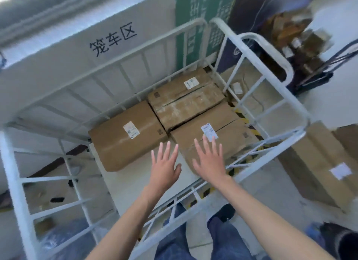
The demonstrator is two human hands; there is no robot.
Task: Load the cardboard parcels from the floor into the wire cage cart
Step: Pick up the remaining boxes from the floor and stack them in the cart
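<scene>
Parcels in cart: we counted three lying flat on the floor of the wire cage cart [108, 66], namely the left parcel [126, 136], the back parcel [186, 101] and the near-right parcel [222, 141]; their edges touched and each had a white label on top.
Floor parcel [317, 163]: it lay outside the cart on the right, just beside the side panel, with its white label facing up.
Cart: white tube frame, close to the wall [58, 70]; we looked down into it.
Left hand [164, 170]: held over the cart interior, back up, fingers straight and spread wide, holding nothing.
Right hand [211, 163]: just beside the left hand, over the near edge of the near-right parcel, fingers wide, holding nothing; we could not tell whether it touched the cardboard.
Wall: black printed characters, with a green banner [193, 14] to their right.
Far right: a blurred stack of boxes [290, 37] on a dark trolley, well apart from the cart.
Legs: blue jeans [222, 240] and dark shoes at the cart's near side.
</scene>
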